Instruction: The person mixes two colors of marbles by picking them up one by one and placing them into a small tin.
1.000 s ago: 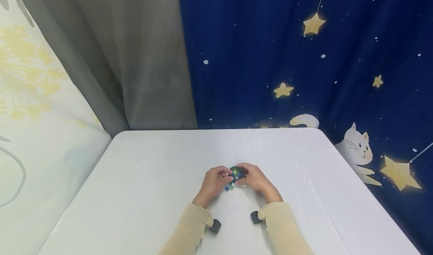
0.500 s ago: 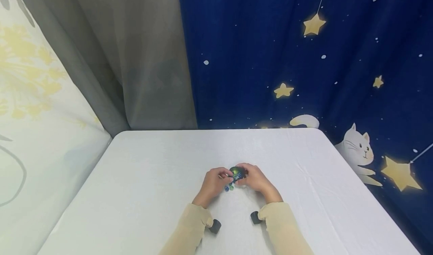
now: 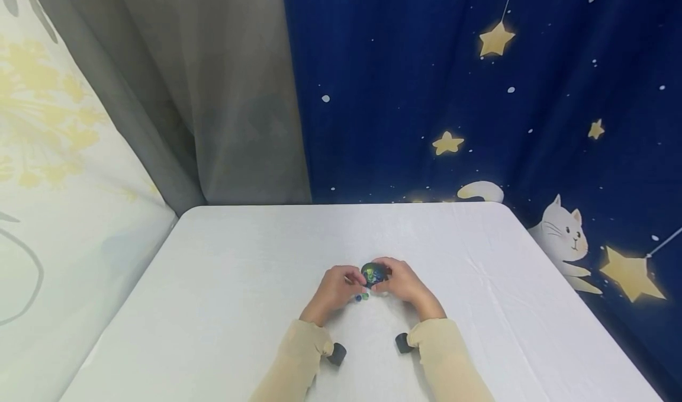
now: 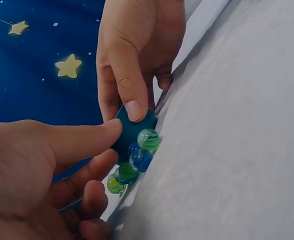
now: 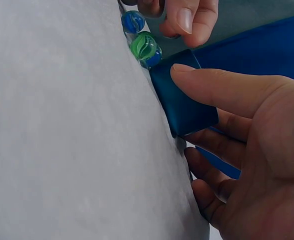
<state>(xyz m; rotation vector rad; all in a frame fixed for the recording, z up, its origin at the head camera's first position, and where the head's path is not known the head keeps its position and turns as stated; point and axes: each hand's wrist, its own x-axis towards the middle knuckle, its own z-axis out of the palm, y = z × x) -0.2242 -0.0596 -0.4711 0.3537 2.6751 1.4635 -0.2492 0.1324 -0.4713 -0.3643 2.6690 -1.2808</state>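
Observation:
A small teal cup (image 3: 372, 275), round and shiny, stands near the middle of the white table with blue and green glints inside it. My right hand (image 3: 401, 279) holds its right side; in the right wrist view the thumb (image 5: 187, 80) presses its wall. Several glass marbles lie beside the cup: a green one (image 4: 149, 139) and a blue one (image 4: 140, 160) show in the left wrist view. My left hand (image 3: 335, 285) is at the cup's left, thumb and fingers slightly apart near the marbles, with nothing visible between them.
The white tabletop (image 3: 240, 272) stretches out on all sides of the hands. Behind it hang a grey curtain (image 3: 245, 94) and a dark blue curtain (image 3: 394, 64) with stars. A black wrist device (image 3: 337, 354) sits at the left cuff, another (image 3: 403, 343) at the right.
My left fingertips have drawn back from the cup's left edge, down toward the marbles. The right hand and the cup have stayed in place.

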